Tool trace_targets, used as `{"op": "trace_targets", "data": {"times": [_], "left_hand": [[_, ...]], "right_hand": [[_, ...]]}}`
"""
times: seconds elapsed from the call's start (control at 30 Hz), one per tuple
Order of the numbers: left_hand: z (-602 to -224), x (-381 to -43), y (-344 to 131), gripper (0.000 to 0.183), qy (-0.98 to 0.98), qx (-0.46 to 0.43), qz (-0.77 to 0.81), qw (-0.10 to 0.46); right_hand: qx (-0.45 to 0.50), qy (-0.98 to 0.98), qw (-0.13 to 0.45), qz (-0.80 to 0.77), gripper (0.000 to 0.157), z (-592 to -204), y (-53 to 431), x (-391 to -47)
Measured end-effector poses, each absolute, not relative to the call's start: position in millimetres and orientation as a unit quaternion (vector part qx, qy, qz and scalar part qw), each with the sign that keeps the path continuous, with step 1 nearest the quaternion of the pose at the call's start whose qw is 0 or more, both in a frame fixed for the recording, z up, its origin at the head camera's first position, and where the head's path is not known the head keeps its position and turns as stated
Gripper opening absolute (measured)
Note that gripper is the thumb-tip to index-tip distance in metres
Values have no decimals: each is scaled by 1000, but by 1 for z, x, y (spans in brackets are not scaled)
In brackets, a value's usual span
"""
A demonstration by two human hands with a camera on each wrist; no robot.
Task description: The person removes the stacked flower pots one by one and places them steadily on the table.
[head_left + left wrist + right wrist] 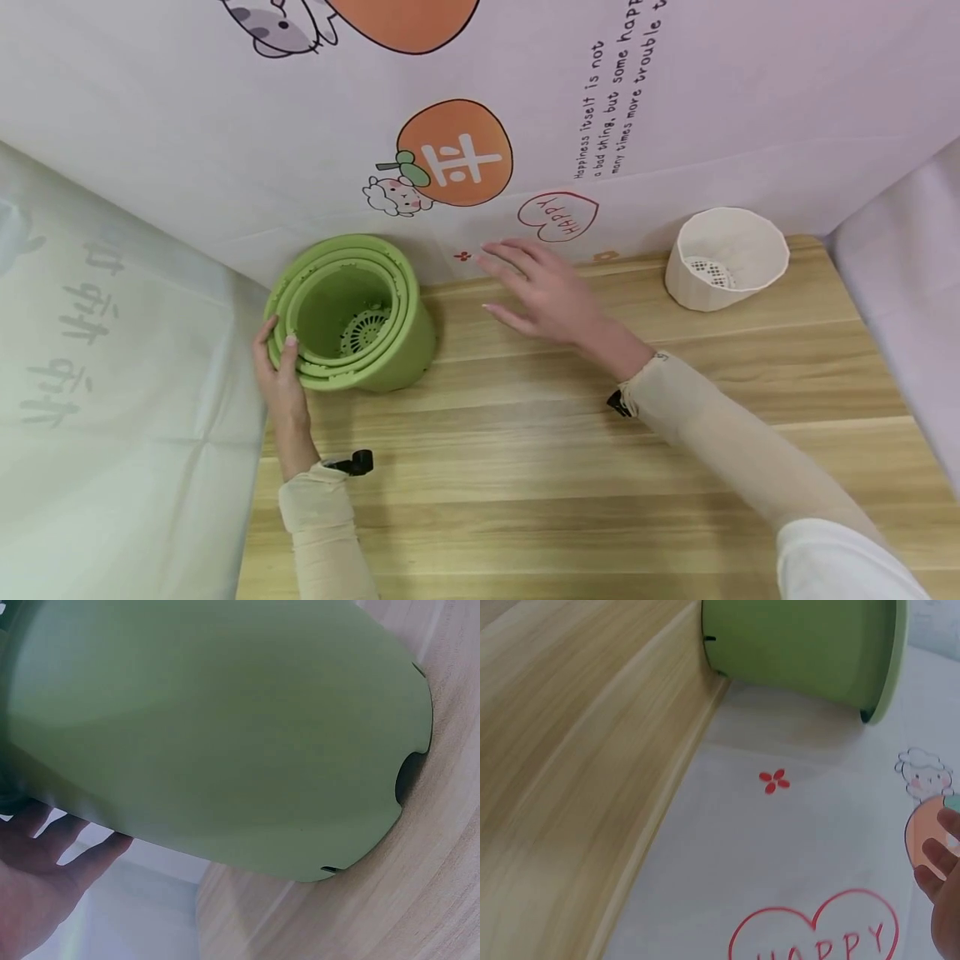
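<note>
A nested stack of green plastic flower pots [408, 333] stands upright at the back left of the table, one inside another, with a slotted bottom showing in the innermost. My left hand [281, 379] grips the left side of its rim, thumb over the top edge and fingers along the outer wall. In the left wrist view the fingers [94, 859] lie against the outermost pot's green side [225, 742]. To the right of the stack, my right hand [543, 292] hovers apart from it, fingers extended and holding nothing.
A white fluted pot [693, 287] with a perforated bottom stands at the back right of the wooden table [525, 483]. A printed cloth [300, 150] rises along the back edge, and pale cloths hang at the left and right sides.
</note>
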State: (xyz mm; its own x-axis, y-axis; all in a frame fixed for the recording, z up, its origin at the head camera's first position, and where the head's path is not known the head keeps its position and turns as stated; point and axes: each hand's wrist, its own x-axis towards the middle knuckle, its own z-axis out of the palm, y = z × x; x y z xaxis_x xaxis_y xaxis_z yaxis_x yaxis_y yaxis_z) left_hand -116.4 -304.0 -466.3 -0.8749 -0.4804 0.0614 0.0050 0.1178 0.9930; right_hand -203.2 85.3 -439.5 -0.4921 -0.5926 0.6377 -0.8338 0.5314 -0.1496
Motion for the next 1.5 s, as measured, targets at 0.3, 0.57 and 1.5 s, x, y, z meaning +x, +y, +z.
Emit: {"op": "trace_targets", "data": {"times": [0.3,0.57,1.5], "left_hand": [[-468,-119,-304,48,-721,153,-648,192],[-466,-118,-305,47,-720,161,-648,190],[-469,-119,-307,47,-714,149,-654,199]], "right_hand": [[442,-835,251,214,61,-438,66,-208],[456,-829,245,213,67,-438,50,-208],[493,-826,191,197,65,-437,-5,-207]]}}
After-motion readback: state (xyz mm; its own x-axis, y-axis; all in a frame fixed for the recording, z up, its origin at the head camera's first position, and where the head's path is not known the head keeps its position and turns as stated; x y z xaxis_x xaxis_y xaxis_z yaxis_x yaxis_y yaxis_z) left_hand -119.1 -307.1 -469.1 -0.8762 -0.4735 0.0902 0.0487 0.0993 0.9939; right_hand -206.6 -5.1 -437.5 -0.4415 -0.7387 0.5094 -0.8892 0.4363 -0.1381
